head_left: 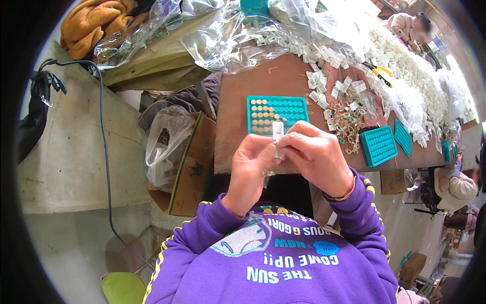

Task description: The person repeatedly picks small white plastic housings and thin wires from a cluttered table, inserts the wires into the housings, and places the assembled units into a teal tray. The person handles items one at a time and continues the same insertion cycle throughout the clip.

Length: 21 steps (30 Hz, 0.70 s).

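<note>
In front of my chest, both hands meet over the table's near edge. My left hand is closed, its thumb and finger pinching a small white plastic card that stands upright. From the other side my right hand closes its fingertips at the card's lower end. A small clear or shiny bit hangs below the fingers, too small to name. Just beyond lies a teal tray with round dimples. Rows of round tan pieces fill its left part; my right hand covers its near right corner.
Right of the tray lie a tangle of gold-toned chains, a stack of teal trays and yellow-handled pliers. White cards heap up behind. A cardboard box with a plastic bag stands left. Other people sit at far right.
</note>
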Tool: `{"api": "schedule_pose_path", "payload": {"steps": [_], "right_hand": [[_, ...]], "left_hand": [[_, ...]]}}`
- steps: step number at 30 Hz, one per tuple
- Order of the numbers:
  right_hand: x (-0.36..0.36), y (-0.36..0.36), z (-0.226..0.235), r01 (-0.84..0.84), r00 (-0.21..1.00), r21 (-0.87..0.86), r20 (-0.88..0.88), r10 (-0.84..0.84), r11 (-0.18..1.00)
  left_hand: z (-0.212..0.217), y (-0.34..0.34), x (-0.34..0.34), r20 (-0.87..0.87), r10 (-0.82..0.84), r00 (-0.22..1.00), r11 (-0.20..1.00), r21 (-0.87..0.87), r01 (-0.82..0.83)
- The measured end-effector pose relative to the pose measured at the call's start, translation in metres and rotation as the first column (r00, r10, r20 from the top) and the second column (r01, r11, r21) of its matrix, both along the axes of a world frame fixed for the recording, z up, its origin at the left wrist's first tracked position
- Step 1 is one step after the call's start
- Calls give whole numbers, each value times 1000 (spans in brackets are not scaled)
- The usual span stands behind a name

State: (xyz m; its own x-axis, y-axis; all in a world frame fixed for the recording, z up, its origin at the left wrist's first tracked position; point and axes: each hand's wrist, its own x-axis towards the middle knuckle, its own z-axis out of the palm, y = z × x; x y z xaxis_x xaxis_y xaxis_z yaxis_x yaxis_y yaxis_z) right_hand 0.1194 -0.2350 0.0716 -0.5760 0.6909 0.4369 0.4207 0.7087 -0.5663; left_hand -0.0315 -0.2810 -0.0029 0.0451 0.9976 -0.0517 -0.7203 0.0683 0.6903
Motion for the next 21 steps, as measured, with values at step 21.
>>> {"api": "schedule_pose_path", "payload": {"steps": [21], "right_hand": [[-5, -12, -14, 54, 998, 332, -33, -46, 942]], "left_hand": [[9, -5, -1, 211, -109, 971, 989, -80, 128]]}}
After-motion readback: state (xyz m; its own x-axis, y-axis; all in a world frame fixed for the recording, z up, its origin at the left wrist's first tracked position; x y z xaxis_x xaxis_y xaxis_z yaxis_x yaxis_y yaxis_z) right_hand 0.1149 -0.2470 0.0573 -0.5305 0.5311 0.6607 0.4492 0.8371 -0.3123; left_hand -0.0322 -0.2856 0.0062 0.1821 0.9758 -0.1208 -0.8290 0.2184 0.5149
